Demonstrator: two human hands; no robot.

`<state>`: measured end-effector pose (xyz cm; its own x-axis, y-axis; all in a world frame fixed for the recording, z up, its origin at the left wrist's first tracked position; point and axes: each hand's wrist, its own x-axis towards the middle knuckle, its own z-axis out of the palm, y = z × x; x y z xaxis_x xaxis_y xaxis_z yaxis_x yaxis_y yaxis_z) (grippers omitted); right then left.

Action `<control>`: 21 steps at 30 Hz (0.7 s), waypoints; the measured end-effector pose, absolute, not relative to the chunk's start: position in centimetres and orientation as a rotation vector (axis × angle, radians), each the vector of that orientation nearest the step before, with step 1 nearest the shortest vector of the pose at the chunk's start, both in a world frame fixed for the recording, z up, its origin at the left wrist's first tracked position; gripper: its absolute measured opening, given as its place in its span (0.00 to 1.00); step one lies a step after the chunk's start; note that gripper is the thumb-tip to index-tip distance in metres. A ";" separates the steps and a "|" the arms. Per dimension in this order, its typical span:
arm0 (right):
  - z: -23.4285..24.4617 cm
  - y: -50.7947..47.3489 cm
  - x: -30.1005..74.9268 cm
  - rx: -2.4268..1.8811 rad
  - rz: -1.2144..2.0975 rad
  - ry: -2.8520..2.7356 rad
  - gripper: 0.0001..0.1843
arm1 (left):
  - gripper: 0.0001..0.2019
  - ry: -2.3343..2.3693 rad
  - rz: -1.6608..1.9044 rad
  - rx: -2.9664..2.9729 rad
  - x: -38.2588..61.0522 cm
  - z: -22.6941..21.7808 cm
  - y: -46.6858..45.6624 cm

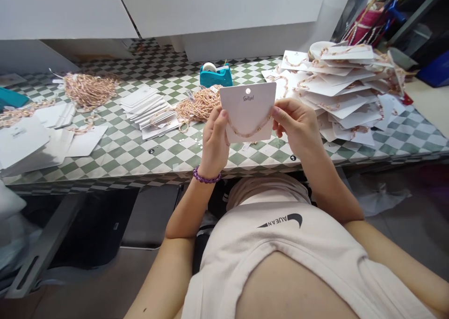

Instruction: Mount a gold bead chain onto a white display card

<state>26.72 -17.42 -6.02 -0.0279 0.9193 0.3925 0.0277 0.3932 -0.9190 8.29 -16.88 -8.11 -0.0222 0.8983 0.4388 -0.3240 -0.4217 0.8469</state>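
Note:
A white necklace card is held upright above the front of the table between both hands. Across its lower part hangs a thin pink-and-gold beaded necklace in a curve. My left hand, with a purple bead bracelet at the wrist, is closed on the card's left edge, thumb in front. At the right edge, my right hand pinches the card near the necklace's end. Just behind the card lies a bundle of beaded necklaces, beside a fanned stack of white cards.
A teal tape dispenser stands behind the card. To the right rises a tall pile of carded necklaces. Another necklace bundle and loose white cards lie at left on the checkered tablecloth.

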 end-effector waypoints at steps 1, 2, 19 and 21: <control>-5.8 -17.1 26.6 -0.920 0.850 -1.442 0.25 | 0.18 0.659 1.584 1.272 8.0 -8.0 -16.8; -5.5 -16.9 26.5 -0.931 0.757 -1.458 0.25 | 0.20 0.648 1.545 1.261 7.6 -7.9 -16.8; 8.3 -15.7 22.3 -1.062 0.149 -2.309 0.13 | 0.23 0.716 1.489 1.055 4.5 -8.7 -15.8; 8.5 -15.7 22.9 -0.961 0.158 -2.345 0.14 | 0.19 0.736 1.440 1.004 3.2 -8.9 -14.9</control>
<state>22.93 -15.69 8.53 -0.5627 0.6727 0.4804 0.6024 0.7317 -0.3190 3.22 -14.94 -8.90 0.0426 0.9855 0.1640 -0.4444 -0.1283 0.8866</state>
